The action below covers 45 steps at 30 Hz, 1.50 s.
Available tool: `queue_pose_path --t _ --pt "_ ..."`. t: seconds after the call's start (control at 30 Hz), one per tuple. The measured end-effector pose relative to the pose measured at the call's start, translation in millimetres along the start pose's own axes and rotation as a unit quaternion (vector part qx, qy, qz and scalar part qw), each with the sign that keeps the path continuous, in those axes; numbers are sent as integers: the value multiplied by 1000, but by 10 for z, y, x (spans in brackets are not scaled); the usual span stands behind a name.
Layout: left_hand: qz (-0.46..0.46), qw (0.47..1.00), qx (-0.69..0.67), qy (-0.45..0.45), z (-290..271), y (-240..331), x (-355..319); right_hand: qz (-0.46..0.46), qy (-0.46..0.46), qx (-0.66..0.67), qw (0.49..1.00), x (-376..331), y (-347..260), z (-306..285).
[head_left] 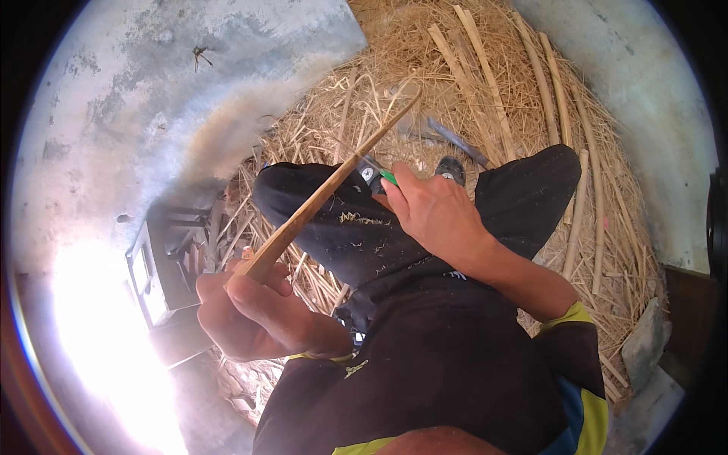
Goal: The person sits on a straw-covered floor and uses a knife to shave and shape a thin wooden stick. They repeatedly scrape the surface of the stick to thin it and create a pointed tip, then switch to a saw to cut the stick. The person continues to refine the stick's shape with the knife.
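A long, narrow strip of split bamboo or wood [327, 187] slants up and away to the right, tapering at its far tip. My left hand [262, 307] is closed round its near, wider end. In my right hand [440, 212] is a knife with a green handle [389, 177], fingers wrapped round it. The thin blade reaches the strip a bit past its middle and appears to touch it, though part of the blade is hard to make out. Small curled shavings [364, 220] lie on my dark trousers below.
Dry shavings and straw-like fibres [409, 45] cover the floor around my crossed legs. A long metal blade [457, 141] lies beyond my feet. Several long poles [557, 83] rest at the right. A pale wall [174, 98] stands left, with a dark framed object [178, 280] near it.
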<state>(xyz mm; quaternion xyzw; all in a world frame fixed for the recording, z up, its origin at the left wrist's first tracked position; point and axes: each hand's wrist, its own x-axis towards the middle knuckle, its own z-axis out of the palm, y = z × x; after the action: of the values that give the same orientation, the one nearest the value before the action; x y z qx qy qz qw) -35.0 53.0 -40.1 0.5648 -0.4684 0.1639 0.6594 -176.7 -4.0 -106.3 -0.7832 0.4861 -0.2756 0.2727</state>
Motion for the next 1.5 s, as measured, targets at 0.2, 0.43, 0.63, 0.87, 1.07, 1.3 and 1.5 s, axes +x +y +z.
queue_pose_path --t 0.2,0.43,0.63,0.87,1.07,1.3,1.5 --pt "24 1000 12 -15 22 9 56 -16 -18 10 1000 -15 -67 -35" --pt "65 996 -61 -24 -32 -111 58 -32 15 70 997 -2 45 77" --pt "67 994 -62 -54 -105 -193 127 -19 48 -41 998 163 379 213" --pt "7 999 33 -35 -71 -104 137 4 56 -104 993 266 577 281" --pt "40 997 -59 -40 -123 -211 100 21 36 29 999 173 486 447" --pt "44 995 -77 -45 -75 -119 37 -59 96 -5 994 276 483 453" --pt "-7 1000 -16 -18 -107 -166 146 -81 104 -68 989 493 428 450"
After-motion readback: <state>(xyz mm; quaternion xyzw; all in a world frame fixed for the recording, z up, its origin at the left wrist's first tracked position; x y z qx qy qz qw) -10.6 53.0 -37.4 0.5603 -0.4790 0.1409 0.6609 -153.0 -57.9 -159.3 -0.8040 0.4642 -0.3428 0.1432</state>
